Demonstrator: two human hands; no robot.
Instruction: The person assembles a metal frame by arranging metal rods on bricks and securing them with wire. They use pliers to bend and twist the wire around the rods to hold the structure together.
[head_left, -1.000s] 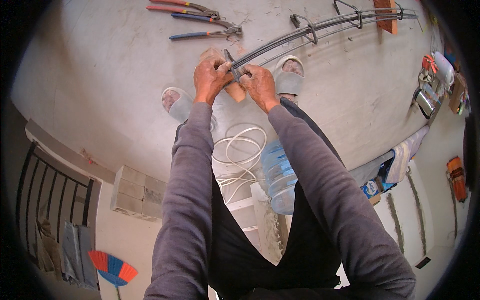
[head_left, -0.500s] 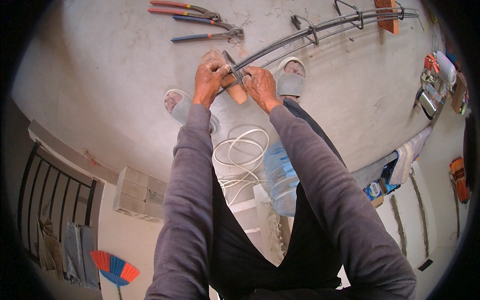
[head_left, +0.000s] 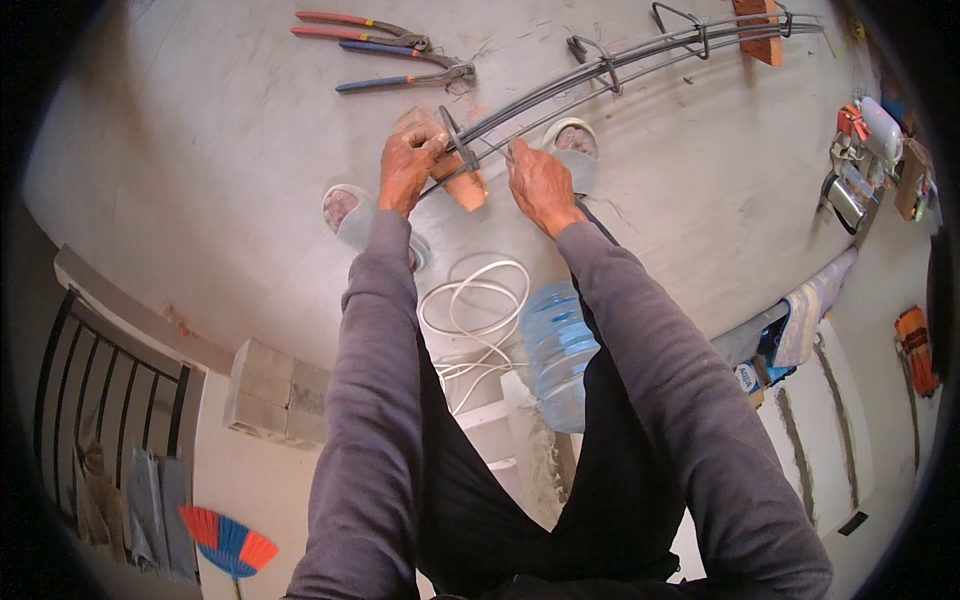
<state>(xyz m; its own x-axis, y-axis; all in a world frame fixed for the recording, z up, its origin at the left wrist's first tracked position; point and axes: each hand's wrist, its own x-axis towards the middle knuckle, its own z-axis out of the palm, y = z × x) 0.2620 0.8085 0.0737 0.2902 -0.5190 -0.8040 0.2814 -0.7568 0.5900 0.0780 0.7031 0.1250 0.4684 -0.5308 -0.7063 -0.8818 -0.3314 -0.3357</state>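
Steel rods [head_left: 640, 55] lie on the concrete floor w/ a stirrup [head_left: 455, 140] gripped by the left hand [head_left: 408, 165] – right hand [head_left: 537, 180], since shifted off it, is pinched on tie wire, approx. beside the brick [head_left: 462, 185].

Off to my right, by the wall, a small blue and white packet [head_left: 745, 377] lies on the floor beside a heap of cloth [head_left: 806, 312]. Farther right stands a brown cardboard box [head_left: 911, 180]. I see no signs or screens.
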